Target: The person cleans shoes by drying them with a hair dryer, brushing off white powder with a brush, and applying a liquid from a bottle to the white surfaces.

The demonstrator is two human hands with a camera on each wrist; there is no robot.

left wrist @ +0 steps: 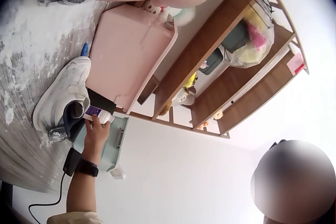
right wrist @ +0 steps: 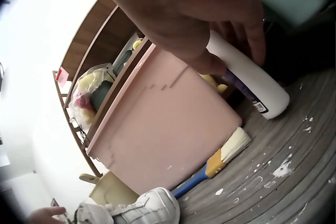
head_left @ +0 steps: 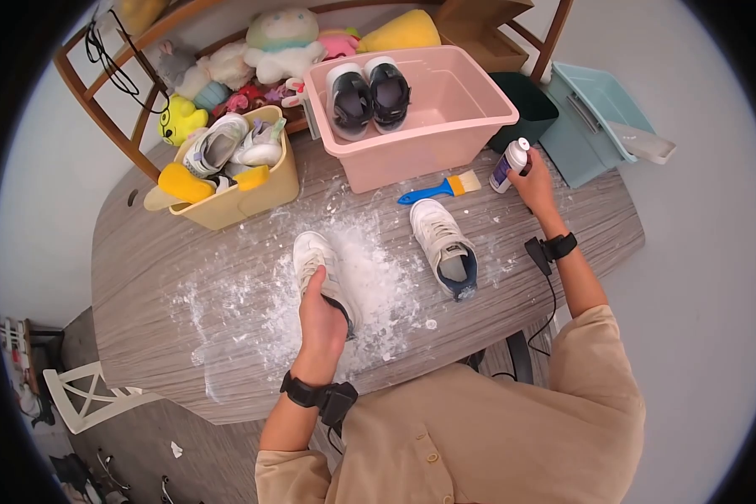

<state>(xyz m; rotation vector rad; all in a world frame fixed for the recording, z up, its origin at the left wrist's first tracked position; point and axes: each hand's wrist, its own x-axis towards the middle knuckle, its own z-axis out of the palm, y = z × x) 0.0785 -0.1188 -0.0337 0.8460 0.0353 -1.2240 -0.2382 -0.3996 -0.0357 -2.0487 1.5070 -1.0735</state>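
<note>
My left hand [head_left: 322, 317] grips a white lace-up sneaker [head_left: 311, 252] by its side, the thumb lying along the upper. Around that shoe, white powder or foam [head_left: 374, 281] is spread over the wood-grain table. A second white sneaker [head_left: 435, 231] with a dark blue lining stands between my hands, toe pointing away. My right hand [head_left: 535, 186] holds a white bottle [head_left: 504, 172] with a purple label at the table's far right. In the right wrist view the bottle [right wrist: 252, 82] leans, its base right at the tabletop. A blue-handled brush [head_left: 437, 188] with pale bristles lies left of it.
Behind the brush stands a pink bin [head_left: 420, 155] holding black-and-white shoes [head_left: 368, 101]. A yellow bin [head_left: 252, 197] with shoes and yellow sponges [head_left: 185, 182] is at the back left. A dark green bin [head_left: 529, 113] and a light blue bin [head_left: 592, 126] stand at right; plush toys fill the shelf.
</note>
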